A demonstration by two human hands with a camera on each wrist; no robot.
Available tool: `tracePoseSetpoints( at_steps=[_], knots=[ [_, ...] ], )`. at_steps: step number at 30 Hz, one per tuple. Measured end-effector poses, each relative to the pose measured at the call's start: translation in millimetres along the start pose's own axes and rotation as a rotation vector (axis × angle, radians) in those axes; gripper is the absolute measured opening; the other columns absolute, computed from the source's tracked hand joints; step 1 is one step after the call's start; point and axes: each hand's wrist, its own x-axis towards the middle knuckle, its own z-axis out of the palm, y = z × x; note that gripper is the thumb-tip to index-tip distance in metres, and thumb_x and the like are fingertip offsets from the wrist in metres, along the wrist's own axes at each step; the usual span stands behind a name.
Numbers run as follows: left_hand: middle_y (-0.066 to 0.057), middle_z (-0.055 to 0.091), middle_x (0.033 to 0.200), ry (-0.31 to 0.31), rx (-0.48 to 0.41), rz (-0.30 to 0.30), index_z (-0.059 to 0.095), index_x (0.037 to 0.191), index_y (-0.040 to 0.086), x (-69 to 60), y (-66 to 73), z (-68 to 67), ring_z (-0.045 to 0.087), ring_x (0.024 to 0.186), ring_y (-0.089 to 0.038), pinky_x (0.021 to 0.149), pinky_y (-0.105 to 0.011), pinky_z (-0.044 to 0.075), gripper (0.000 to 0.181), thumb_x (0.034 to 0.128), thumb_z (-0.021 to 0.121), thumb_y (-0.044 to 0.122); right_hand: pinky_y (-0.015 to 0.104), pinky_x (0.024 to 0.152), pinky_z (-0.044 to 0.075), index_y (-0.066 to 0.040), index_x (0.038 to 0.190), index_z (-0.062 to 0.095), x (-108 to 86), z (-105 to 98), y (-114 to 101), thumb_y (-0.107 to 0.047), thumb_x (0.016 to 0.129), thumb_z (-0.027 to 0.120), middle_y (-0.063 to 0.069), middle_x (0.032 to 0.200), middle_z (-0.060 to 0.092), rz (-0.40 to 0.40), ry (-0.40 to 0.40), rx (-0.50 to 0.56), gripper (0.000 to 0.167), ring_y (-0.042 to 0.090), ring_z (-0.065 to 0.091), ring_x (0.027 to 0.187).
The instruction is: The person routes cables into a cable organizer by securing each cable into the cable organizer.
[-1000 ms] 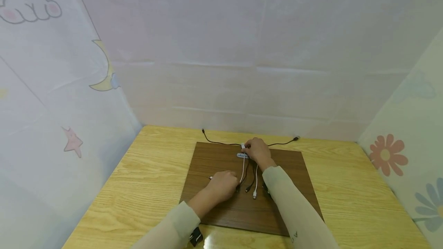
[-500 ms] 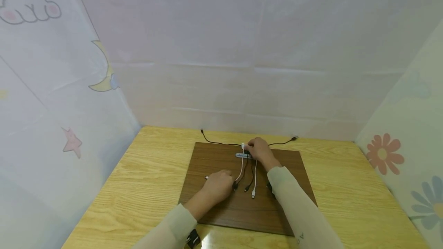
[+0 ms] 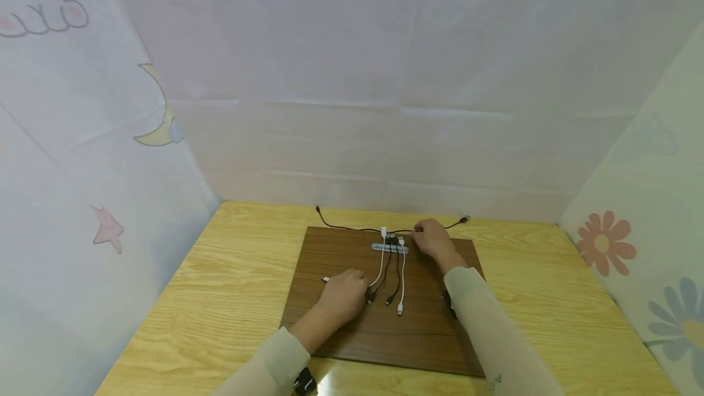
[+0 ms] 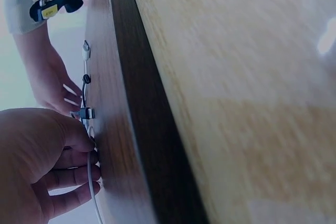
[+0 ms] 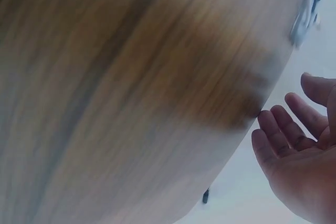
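Observation:
My left hand [image 3: 343, 295] rests low over the brown board [image 3: 341, 249] and pinches a white USB cable [image 3: 383, 233] between thumb and fingers. In the left wrist view this cable runs down past the fingertips. Its USB plug stands up at the pale blue cable clip [image 3: 376, 247] near the board's far edge. A second white cable [image 3: 403, 280] and two black cables [image 3: 398, 274] also run from the clip toward me. My right hand [image 3: 432, 242] is just right of the clip, apart from it. In the right wrist view its fingers [image 5: 273, 129] are spread, holding nothing.
Behind the board, a thin black cable [image 3: 346, 227] spreads to the left, and another black cable end with a plug [image 3: 464, 219] lies to the right. A white connector [image 3: 326, 279] pokes out left of my left hand. The yellow wood table [image 3: 220, 286] surrounds the board.
My right hand has let go at the clip and moved right, uncovering the plugs there. My left hand stays at the white cable with little movement.

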Motion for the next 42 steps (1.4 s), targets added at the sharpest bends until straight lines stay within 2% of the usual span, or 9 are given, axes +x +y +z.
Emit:
tracePoseSetpoints(
  at_steps=[3, 9, 14, 21, 34, 42],
  knots=[
    [0.006, 0.069, 0.089, 0.013, 0.002, 0.002, 0.076, 0.087, 0.016, -1.0, -0.9, -0.5, 0.066, 0.085, -0.010, 0.069, -0.024, 0.057, 0.007, 0.0886, 0.073, 0.010, 0.059, 0.104, 0.043, 0.007, 0.132, 0.060, -0.9, -4, 9, -0.020, 0.103, 0.053, 0.030, 0.137, 0.054, 0.034, -0.005, -0.003, 0.040, 0.048, 0.049, 0.128],
    [0.005, 0.068, 0.087, 0.025, -0.002, 0.007, 0.076, 0.086, 0.016, -1.6, -1.9, -3.6, 0.065, 0.084, -0.010, 0.068, -0.023, 0.057, 0.005, 0.0886, 0.074, 0.011, 0.060, 0.102, 0.044, 0.011, 0.130, 0.059, -1.3, -9, 24, -0.019, 0.103, 0.052, 0.032, 0.134, 0.056, 0.048, 0.007, -0.042, 0.041, 0.050, 0.051, 0.125],
    [0.005, 0.069, 0.094, -0.027, -0.010, 0.013, 0.077, 0.092, 0.016, 0.1, -1.4, -4.4, 0.064, 0.091, -0.010, 0.073, -0.022, 0.057, 0.004, 0.0910, 0.073, 0.014, 0.059, 0.102, 0.044, 0.011, 0.130, 0.058, -0.7, -13, 30, -0.019, 0.105, 0.051, 0.033, 0.133, 0.056, 0.071, 0.001, -0.071, 0.040, 0.050, 0.052, 0.124],
    [0.004, 0.069, 0.101, -0.083, -0.021, 0.006, 0.077, 0.097, 0.015, 2.0, 0.7, -4.1, 0.062, 0.097, -0.011, 0.075, -0.022, 0.057, 0.006, 0.0936, 0.072, 0.014, 0.061, 0.104, 0.043, 0.004, 0.136, 0.057, 1.8, -14, 36, -0.014, 0.106, 0.044, 0.032, 0.138, 0.049, 0.092, -0.028, -0.081, 0.037, 0.049, 0.048, 0.127],
    [0.005, 0.070, 0.108, -0.133, -0.026, -0.010, 0.076, 0.107, 0.014, 3.0, 3.2, -8.6, 0.061, 0.102, -0.011, 0.070, -0.024, 0.058, 0.013, 0.0963, 0.069, 0.014, 0.055, 0.090, 0.053, -0.001, 0.127, 0.067, 11.3, -11, 32, -0.010, 0.102, 0.057, 0.024, 0.122, 0.060, 0.025, 0.026, -0.208, 0.028, 0.042, 0.061, 0.108],
    [0.004, 0.069, 0.112, -0.163, -0.009, 0.015, 0.075, 0.110, 0.015, 4.1, 7.1, -12.3, 0.060, 0.104, -0.011, 0.072, -0.025, 0.058, 0.016, 0.0960, 0.069, 0.012, 0.055, 0.094, 0.052, -0.002, 0.121, 0.070, 16.4, -9, 40, -0.004, 0.101, 0.057, 0.020, 0.126, 0.066, 0.024, -0.005, -0.176, 0.025, 0.042, 0.060, 0.116]
  ],
)
